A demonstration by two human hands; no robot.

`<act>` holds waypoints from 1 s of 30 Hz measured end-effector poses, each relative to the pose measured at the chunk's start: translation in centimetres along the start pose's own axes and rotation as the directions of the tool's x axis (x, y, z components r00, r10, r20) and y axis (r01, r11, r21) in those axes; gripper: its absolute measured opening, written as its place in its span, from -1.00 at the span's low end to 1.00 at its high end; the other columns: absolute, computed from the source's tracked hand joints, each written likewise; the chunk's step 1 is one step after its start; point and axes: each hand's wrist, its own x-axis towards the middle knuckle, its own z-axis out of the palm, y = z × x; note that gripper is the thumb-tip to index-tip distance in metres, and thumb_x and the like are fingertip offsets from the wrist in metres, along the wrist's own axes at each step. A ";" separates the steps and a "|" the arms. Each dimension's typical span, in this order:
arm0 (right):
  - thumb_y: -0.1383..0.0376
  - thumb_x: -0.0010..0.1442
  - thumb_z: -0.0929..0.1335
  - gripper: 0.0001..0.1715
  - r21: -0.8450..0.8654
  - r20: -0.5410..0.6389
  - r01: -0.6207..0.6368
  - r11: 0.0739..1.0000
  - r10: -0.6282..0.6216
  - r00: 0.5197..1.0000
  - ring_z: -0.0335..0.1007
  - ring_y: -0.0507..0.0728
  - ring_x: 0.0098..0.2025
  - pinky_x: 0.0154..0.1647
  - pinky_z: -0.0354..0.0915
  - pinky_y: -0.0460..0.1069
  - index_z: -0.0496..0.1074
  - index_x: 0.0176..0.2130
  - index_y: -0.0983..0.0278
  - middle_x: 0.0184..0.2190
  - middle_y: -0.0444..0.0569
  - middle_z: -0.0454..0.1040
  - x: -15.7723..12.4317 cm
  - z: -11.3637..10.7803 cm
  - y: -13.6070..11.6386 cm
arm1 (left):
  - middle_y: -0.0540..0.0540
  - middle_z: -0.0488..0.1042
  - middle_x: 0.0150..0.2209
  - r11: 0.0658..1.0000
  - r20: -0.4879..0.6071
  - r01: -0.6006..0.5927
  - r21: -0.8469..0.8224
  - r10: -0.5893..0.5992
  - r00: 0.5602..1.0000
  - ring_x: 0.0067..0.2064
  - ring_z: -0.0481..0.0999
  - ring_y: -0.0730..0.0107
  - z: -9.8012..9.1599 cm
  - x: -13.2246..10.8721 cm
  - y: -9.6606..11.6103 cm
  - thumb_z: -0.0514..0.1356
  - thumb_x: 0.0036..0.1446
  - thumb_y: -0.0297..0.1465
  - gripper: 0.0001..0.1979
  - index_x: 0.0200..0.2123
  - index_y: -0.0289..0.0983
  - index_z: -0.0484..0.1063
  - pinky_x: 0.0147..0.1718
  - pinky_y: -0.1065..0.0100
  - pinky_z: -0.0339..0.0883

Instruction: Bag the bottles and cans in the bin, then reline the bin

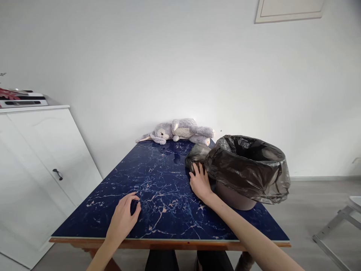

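Note:
My right hand lies with spread fingers against a bunched dark plastic bag on the tabletop. Just right of it stands a brownish trash can, its rim covered by a black trash bag that hangs down over the outside. The bag's mouth gapes upward. On the left, near the front edge of the table, my left hand rests with fingers curved and a gap between thumb and forefinger; nothing is in it.
A blue marble-patterned table with a wooden edge spans the middle. At its far end, a grey plush rabbit lies along the wall. A white cabinet stands left; a metal-legged stool or frame is at the right.

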 end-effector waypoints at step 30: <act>0.33 0.35 0.25 -0.63 0.278 -0.124 -0.134 0.951 0.174 0.977 0.41 0.36 0.21 0.17 0.40 0.22 0.39 0.12 0.27 0.29 0.29 0.24 -3.0 0.1 1.5 | -0.24 0.59 0.14 1.000 -0.021 0.003 0.001 -0.003 1.000 0.20 0.56 -0.09 0.0 0.1 0.4 0.10 0.34 -0.13 -0.73 -0.12 -0.14 0.49 0.17 -0.10 0.45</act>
